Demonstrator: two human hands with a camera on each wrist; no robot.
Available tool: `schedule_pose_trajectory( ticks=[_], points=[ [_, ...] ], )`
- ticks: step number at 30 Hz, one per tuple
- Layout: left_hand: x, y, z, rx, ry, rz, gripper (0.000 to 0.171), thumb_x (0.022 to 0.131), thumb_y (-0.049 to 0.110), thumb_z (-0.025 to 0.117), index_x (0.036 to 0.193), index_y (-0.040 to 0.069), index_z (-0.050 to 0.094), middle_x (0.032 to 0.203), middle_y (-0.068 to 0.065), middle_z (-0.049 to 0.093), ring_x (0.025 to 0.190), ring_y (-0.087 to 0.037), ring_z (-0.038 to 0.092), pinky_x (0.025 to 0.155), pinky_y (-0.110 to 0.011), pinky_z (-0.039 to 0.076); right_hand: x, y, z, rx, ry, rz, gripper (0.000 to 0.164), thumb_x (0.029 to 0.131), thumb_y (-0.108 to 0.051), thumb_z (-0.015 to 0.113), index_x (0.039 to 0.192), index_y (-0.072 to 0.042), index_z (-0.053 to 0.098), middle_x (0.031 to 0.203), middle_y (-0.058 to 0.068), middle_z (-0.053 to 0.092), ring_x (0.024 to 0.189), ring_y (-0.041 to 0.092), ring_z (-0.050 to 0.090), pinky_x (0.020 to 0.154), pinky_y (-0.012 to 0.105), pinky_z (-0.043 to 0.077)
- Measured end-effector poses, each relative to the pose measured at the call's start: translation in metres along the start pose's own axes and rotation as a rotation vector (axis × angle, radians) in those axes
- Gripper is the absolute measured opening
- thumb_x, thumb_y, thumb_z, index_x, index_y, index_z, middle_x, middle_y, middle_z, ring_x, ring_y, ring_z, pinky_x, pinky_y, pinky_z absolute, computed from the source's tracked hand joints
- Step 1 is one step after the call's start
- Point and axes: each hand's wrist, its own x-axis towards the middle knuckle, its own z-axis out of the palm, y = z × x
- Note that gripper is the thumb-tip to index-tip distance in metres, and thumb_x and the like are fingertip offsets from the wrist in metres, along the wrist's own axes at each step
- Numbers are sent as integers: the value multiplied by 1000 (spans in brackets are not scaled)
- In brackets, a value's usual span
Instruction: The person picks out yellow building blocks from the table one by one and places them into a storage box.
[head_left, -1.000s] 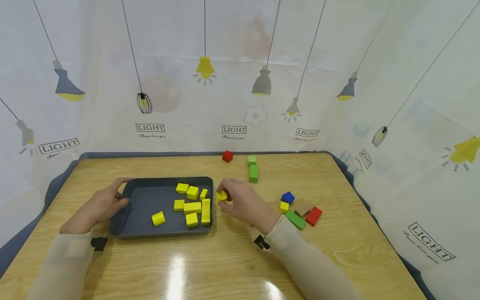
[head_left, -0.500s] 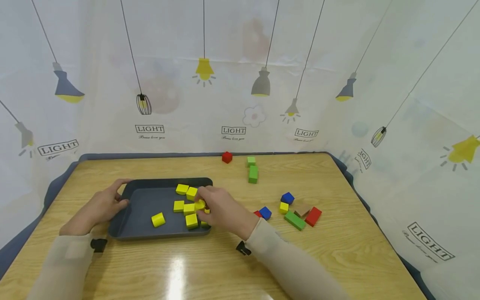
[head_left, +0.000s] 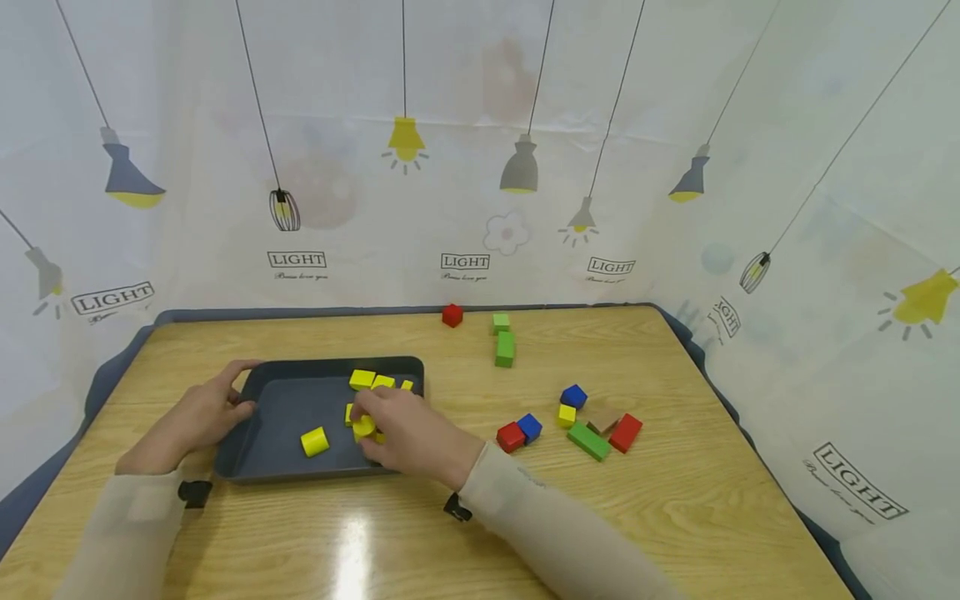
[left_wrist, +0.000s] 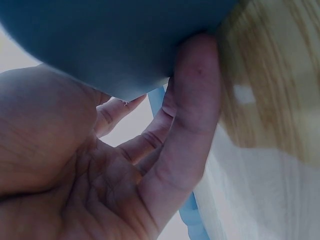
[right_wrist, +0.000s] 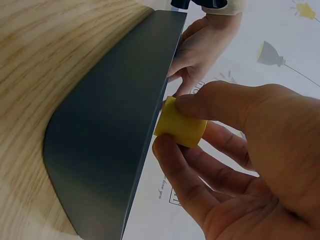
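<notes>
With thumb and fingertips my right hand (head_left: pixel 416 435) pinches a yellow block with a rounded side (right_wrist: pixel 181 125), just above the right half of a dark grey tray (head_left: pixel 281 475). My left hand (head_left: pixel 197 415) holds the tray by its left side, thumb at the rim; the left wrist view shows a finger (left_wrist: pixel 192 105) against the tray's outer wall. Inside the tray, a yellow cylinder (head_left: pixel 315 442) lies by itself near the front. Several other yellow blocks (head_left: pixel 362 379) sit toward its right end, partly hidden by my right hand.
Right of the tray lie a red block (head_left: pixel 511 437) and a blue block (head_left: pixel 529 428). Farther right are a blue block, a yellow cube (head_left: pixel 566 415), a green block (head_left: pixel 588 441), a wooden block and a red block (head_left: pixel 626 432). Green blocks (head_left: pixel 505 349) and a red block (head_left: pixel 452 315) stand farther back.
My right hand has moved left with the yellow block, from beside the tray's right edge to above the blocks in it. The left hand stays at the tray.
</notes>
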Motion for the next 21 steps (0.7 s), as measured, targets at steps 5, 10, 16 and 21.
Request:
schedule_pose_trajectory(
  ticks=[5, 10, 16, 21],
  points=[
    [-1, 2, -1, -5, -8, 4, 72, 95, 11, 66, 154, 5, 25, 102, -23, 65, 81, -30, 66, 67, -48, 52, 5, -4, 5, 28, -15, -15, 32, 90, -17, 76, 117, -13, 59, 109, -7, 58, 78, 0, 51, 69, 7, 42],
    [-2, 4, -2, -10, -10, 12, 71, 95, 10, 65, 154, 4, 25, 101, -24, 65, 80, -29, 65, 67, -48, 52, 8, -4, 10, 22, -35, -5, 32, 90, -17, 76, 117, -14, 60, 109, -8, 58, 78, 0, 51, 70, 7, 42],
    [-3, 3, -2, -11, -8, 18, 71, 95, 11, 65, 154, 4, 25, 102, -25, 65, 82, -30, 66, 67, -49, 52, 8, -6, 11, -30, -47, -21, 32, 90, -17, 76, 118, -11, 62, 113, -4, 63, 88, 0, 54, 77, 8, 41],
    [-3, 2, -2, -16, -14, 17, 72, 96, 12, 65, 155, 4, 24, 103, -24, 65, 80, -28, 66, 66, -47, 52, 7, -6, 10, -25, -44, -24, 34, 89, -18, 77, 119, -11, 62, 114, -3, 63, 91, 2, 56, 80, 9, 42]
  ],
)
